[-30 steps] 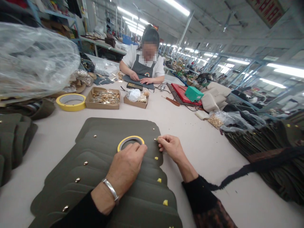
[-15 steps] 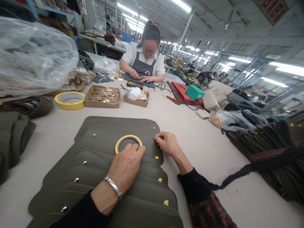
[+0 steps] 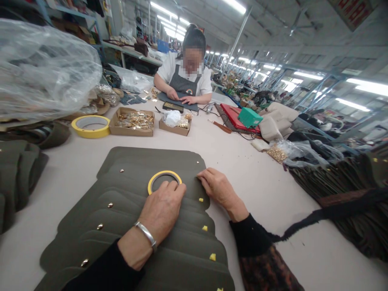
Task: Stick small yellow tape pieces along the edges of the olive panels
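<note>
My left hand is closed on the near right rim of a narrow roll of yellow tape, which lies tilted above the dark olive panels. Beneath it, the olive panels overlap in a stepped stack on the table. My right hand is at the right edge of the top panel, fingertips pressed together on it; whatever is under them is hidden. Small yellow tape pieces mark the right edges of the lower panels. Gold metal studs sit along the left side, and a smaller stud near the top right corner.
Beyond the panels stand a wide yellow tape roll, a cardboard box of gold hardware and a smaller box. A co-worker works across the table. More olive pieces lie at left and right, beside a dark strip.
My right hand's fingers have straightened somewhat from a tighter pinch, staying at the top panel's right edge. My left hand keeps the tape roll almost in place. The view has shifted slightly.
</note>
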A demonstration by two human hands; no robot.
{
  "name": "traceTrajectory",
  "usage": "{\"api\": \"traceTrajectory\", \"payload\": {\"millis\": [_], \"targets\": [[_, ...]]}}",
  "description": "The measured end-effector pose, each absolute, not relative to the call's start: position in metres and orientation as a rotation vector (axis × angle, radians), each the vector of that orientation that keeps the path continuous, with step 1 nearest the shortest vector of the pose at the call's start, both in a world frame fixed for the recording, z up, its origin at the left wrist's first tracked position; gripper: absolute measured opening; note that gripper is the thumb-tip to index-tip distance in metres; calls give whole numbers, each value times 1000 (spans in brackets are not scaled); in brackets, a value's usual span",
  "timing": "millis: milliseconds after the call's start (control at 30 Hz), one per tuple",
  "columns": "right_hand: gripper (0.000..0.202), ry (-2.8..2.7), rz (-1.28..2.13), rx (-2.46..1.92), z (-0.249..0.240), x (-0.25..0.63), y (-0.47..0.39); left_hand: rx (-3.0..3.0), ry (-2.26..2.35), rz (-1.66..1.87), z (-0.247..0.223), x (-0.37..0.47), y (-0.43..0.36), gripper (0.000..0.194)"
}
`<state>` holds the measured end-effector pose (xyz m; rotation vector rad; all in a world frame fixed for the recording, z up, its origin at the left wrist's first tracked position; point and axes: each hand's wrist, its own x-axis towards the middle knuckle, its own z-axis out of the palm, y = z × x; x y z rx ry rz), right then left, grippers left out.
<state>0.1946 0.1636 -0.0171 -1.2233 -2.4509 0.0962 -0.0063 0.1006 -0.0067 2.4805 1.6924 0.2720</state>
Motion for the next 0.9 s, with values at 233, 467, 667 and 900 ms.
{"api": "traceTrajectory", "payload": {"millis": [233,467,667,900], "targets": [[16,-2321,282,-1730,-10,178,181,2485,1683,321,-6,-6,98,17],[23,-1968,773,-1967,-15,181,190,2480,1704,322,-5,-5,97,18],[21,-2024,543,-1860,-17,182,176,2522,1614,379,1,-10,102,16],[26,-2319,387,-1597,16,174,179,2500,1594,522,7,-17,107,20]]}}
